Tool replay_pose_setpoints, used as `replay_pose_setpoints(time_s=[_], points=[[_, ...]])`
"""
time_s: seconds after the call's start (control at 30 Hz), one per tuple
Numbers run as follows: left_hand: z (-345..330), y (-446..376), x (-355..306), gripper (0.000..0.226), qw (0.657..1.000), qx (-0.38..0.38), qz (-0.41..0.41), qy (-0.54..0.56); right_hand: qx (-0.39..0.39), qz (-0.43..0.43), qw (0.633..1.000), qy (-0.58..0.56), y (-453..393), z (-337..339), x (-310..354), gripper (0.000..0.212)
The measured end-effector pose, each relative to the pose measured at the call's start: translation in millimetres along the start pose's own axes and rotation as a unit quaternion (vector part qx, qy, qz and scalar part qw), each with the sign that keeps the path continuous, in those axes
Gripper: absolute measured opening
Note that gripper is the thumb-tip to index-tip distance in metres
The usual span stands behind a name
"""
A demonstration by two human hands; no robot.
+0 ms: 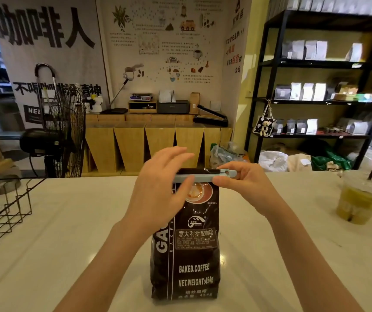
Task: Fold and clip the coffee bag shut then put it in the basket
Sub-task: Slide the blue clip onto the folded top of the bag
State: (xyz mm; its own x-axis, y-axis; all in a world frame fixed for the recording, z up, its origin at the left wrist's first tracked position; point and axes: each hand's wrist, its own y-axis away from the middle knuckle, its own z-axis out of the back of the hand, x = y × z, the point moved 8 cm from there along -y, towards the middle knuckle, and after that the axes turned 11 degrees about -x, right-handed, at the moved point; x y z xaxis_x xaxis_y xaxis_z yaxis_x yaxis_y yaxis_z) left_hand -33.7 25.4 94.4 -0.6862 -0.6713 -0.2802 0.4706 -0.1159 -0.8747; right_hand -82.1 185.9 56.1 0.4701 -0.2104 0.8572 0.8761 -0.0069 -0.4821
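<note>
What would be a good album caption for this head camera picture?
Two hands, left hand and right hand, press a pale blue clip across an upright coffee bag beside a wire basket.

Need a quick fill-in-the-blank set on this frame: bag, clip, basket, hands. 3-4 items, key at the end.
1. The coffee bag stands ____ on the table.
2. The light blue clip sits across the bag's ____ end.
3. The wire basket lies to the person's ____ of the bag.
4. The right hand pinches the clip; the left hand has its fingers ____.

Missing words: upright; top; left; spread
</note>
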Motion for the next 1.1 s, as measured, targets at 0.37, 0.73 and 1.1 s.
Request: replay_pose_setpoints(time_s=[0.37, 0.73, 1.1], points=[[-47.1, -12.6, -15.1, 0.034, 0.970, 0.206, -0.047, -0.120, 0.016, -0.008, 1.000, -0.018, 7.0, 3.7, 0.7, 0.023], [-46.3, -10.3, -13.4, 0.036, 0.973, 0.217, -0.042, -0.073, 0.029, 0.000, 0.999, -0.015, 14.0, 4.2, 0.3, 0.025], [-41.0, -10.3, -15.3, 0.033, 0.982, 0.178, -0.027, -0.056, -0.039, 0.062, 0.997, -0.008, 19.7, 6.0, 7.9, 0.012]])
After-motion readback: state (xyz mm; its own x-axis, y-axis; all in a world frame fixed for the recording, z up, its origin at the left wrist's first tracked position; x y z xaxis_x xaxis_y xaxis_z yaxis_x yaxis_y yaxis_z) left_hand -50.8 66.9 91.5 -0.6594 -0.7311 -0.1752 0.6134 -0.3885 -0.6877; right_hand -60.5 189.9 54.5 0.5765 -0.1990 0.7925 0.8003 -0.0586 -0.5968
